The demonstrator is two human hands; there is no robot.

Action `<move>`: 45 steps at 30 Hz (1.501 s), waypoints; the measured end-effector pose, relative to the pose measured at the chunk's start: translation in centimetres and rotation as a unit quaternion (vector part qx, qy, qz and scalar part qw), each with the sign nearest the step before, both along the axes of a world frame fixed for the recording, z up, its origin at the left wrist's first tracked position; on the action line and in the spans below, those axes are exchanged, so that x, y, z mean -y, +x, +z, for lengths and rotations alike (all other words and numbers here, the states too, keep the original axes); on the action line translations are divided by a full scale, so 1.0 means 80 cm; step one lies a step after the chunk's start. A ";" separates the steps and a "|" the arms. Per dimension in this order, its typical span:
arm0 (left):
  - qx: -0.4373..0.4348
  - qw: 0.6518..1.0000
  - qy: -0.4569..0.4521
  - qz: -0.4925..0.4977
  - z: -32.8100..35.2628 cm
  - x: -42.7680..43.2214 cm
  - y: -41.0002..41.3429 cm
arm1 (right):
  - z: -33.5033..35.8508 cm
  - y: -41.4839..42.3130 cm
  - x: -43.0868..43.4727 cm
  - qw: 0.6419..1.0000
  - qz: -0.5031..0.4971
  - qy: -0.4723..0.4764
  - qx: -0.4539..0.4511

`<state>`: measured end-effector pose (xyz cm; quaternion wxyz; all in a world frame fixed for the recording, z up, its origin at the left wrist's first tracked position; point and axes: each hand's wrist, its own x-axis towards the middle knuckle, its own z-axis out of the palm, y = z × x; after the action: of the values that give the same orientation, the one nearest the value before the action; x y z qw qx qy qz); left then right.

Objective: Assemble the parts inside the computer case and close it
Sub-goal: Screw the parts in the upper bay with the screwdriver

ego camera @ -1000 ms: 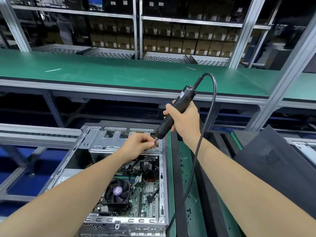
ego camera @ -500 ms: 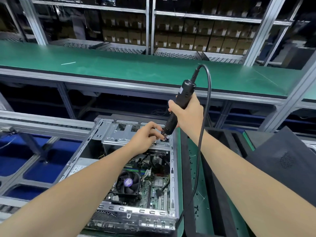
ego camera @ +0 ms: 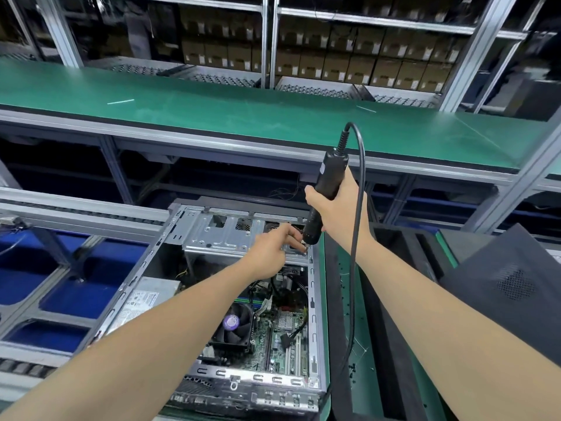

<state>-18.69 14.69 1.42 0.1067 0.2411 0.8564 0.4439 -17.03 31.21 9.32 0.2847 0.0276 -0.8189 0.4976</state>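
Electric screwdriver (ego camera: pixel 327 189) clamped in right hand (ego camera: pixel 341 211), tip pinched by left hand (ego camera: pixel 270 253) at computer case (ego camera: pixel 313 302) right edge; green bench (ego camera: pixel 212 117) open beyond; grips unchanged.

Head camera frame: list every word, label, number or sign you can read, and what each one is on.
Nothing here is legible.
White label on the grey power supply box: print too small and blurred.
Small white label on the black corded electric screwdriver: blurred.
Round purple sticker on the black cooling fan: blurred.
White labels on the brown cardboard boxes: too small.
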 end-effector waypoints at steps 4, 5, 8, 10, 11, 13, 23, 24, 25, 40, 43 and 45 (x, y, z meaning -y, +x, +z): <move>-0.001 1.000 -0.004 0.008 0.001 0.001 0.002 | -0.001 0.001 0.001 1.000 0.005 0.009 -0.007; -0.001 1.000 0.000 0.009 0.001 0.001 0.003 | -0.001 0.002 0.001 1.000 0.008 0.013 -0.009; 0.009 1.000 0.014 0.017 0.000 0.001 0.004 | -0.004 0.002 0.001 1.000 0.017 0.012 -0.003; 0.012 1.000 0.008 0.023 0.000 0.001 0.004 | -0.005 0.002 0.002 1.000 0.020 0.010 -0.002; 0.011 1.000 0.003 0.024 0.000 0.002 0.005 | -0.006 0.002 0.003 1.000 0.022 0.011 -0.004; 0.012 1.000 0.007 0.022 0.000 0.002 0.006 | -0.006 0.004 0.004 1.000 0.025 0.011 -0.005; 0.032 0.993 0.082 0.079 -0.003 0.008 -0.001 | -0.003 0.002 0.003 0.999 0.027 0.016 0.015; 0.035 0.992 0.087 0.086 -0.002 0.009 -0.002 | -0.003 0.002 0.003 0.999 0.024 0.017 0.017; 0.037 0.991 0.092 0.090 -0.002 0.009 -0.002 | -0.003 0.002 0.004 0.999 0.021 0.020 0.018; 0.087 0.978 0.138 0.132 -0.014 0.011 -0.015 | 0.005 0.009 0.006 0.998 0.011 0.016 0.051; 0.125 0.962 0.185 0.158 -0.014 0.011 -0.022 | 0.013 0.016 0.007 1.000 0.005 -0.006 0.004; 0.121 0.955 0.211 0.171 -0.010 0.009 -0.021 | 0.023 0.018 0.004 1.000 0.006 0.005 -0.028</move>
<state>-20.35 13.97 0.66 0.0783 0.0527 0.7523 0.6521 -15.62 30.88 11.13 0.3042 0.0479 -0.8129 0.4943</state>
